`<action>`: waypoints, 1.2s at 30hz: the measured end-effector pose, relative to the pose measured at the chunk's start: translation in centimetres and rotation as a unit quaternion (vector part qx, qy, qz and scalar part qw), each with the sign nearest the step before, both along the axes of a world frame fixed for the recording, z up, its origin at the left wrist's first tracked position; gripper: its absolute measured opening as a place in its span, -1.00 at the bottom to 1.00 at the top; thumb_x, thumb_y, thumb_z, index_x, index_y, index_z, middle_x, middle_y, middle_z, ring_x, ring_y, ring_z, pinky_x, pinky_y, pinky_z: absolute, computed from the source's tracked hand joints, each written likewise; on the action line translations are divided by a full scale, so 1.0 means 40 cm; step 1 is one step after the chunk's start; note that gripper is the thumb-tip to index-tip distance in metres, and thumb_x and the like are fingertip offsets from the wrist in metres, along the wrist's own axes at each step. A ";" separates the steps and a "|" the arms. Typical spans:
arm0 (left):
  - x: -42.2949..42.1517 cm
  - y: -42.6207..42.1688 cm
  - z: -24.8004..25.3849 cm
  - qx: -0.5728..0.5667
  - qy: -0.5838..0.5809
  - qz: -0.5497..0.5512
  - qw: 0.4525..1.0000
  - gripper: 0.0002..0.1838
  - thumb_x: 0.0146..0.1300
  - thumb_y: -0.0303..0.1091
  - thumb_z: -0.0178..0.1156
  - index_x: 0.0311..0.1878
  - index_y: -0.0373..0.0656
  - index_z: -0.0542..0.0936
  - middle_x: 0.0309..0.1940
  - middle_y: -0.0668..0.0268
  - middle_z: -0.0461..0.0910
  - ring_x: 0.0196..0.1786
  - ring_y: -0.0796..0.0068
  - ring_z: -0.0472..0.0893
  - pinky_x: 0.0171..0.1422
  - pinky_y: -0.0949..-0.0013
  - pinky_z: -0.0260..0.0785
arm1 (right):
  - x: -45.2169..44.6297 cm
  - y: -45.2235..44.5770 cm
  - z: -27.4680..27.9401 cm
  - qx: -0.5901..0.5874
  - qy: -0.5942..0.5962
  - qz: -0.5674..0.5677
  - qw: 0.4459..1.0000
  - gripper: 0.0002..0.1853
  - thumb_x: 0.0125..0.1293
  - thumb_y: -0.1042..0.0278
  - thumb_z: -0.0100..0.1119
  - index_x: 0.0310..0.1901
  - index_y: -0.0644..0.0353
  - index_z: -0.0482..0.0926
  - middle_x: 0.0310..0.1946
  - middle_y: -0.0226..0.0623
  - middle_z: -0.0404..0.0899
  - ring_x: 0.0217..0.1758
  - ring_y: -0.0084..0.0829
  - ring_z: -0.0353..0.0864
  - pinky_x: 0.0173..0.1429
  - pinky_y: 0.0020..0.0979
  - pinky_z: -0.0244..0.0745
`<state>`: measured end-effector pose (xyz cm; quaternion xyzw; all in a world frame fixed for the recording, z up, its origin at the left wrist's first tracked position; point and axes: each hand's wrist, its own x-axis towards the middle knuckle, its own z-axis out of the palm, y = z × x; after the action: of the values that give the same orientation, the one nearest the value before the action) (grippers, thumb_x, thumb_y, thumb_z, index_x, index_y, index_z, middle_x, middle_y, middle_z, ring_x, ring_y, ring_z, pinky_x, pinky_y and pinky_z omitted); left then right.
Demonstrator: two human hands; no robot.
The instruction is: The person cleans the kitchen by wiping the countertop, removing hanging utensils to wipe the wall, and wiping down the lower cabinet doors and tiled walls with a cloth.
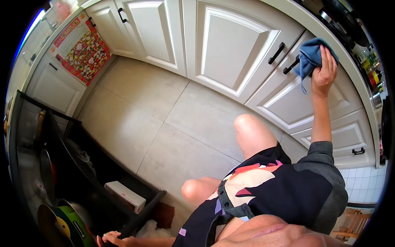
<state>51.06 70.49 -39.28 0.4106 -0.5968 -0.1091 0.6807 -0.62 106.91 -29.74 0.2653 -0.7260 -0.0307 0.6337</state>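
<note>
Through the head camera I see the right hand [325, 74] in the upper right of the frame, holding a blue cloth [310, 53] against a pale door [300, 94]. Its fingers are close together and nearly straight, laid over the bunched cloth; I cannot make out the thumb. A thin end of the cloth hangs down beside the wrist. The cloth lies just below the edge of the counter [294, 14] and right beside a black handle [291, 66]. The arm reaches up to it from a grey sleeve [325, 164] at right.

At the bottom edge, left of centre, I have the left hand [116, 237] with its fingers bent, at the lower end of a black bar [144, 210]. The frame crops this view, so I cannot tell how far it is closed or whether it grips the bar.

Near that hand, in the lower left, I see a pan with a green sleeve [76, 224] and a white box [125, 196] behind the bar. Two bare knees show around the lower middle, over grey floor tiles [164, 103]. In the upper left, a red poster [84, 49] covers part of another cabinet.
</note>
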 end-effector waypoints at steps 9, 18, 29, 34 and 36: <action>-0.022 0.000 0.001 -0.009 0.022 0.001 1.000 -0.74 0.14 -0.43 0.17 -0.14 -0.38 0.48 -0.62 0.27 0.39 -0.62 0.54 0.35 -0.51 0.48 0.26 | -0.145 -0.147 -0.086 0.082 -0.060 -0.127 0.987 -0.33 -0.01 0.27 0.12 0.25 -0.31 0.30 0.19 -0.76 0.32 0.06 -0.66 0.35 0.00 -0.29 0.03; -0.048 0.015 0.007 -0.006 0.027 -0.021 0.999 -0.70 0.11 -0.35 0.20 -0.17 -0.38 0.48 -0.61 0.24 0.42 -0.60 0.48 0.40 -0.50 0.43 0.29 | -0.088 0.081 -0.037 0.159 -0.062 -0.195 0.966 -0.35 -0.06 0.30 0.07 0.18 -0.40 0.37 0.07 -0.76 0.42 -0.04 -0.67 0.40 -0.07 -0.26 0.14; -0.044 0.009 0.005 0.003 0.037 -0.004 0.999 -0.63 0.06 -0.25 0.25 -0.20 -0.38 0.49 -0.59 0.20 0.46 -0.58 0.41 0.45 -0.50 0.37 0.34 | -0.080 0.182 -0.278 0.111 -0.126 -0.245 0.955 -0.33 -0.01 0.07 0.14 0.24 -0.30 0.30 0.18 -0.62 0.35 0.17 -0.50 0.29 0.07 -0.11 -0.03; -0.038 0.013 0.007 0.012 0.043 0.015 0.999 -0.60 0.05 -0.21 0.26 -0.21 -0.37 0.49 -0.58 0.18 0.48 -0.57 0.38 0.48 -0.50 0.35 0.36 | -0.120 0.114 -0.343 -0.001 -0.117 -0.142 0.983 -0.32 0.04 0.09 0.09 0.28 -0.19 0.26 0.23 -0.51 0.32 0.21 -0.45 0.29 0.11 -0.11 -0.09; -0.032 0.021 0.013 0.018 0.046 0.022 0.999 -0.59 0.04 -0.19 0.27 -0.21 -0.37 0.49 -0.58 0.18 0.48 -0.57 0.36 0.49 -0.50 0.34 0.36 | -0.104 0.094 -0.315 -0.043 -0.135 -0.032 0.989 -0.36 0.09 0.16 0.04 0.28 -0.06 0.27 0.21 -0.38 0.35 0.19 -0.38 0.34 0.15 -0.19 -0.12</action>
<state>49.78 71.34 -38.75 0.4299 -0.5540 -0.1235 0.7021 -4.80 110.68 -42.33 0.2163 -0.8135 0.0167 0.5397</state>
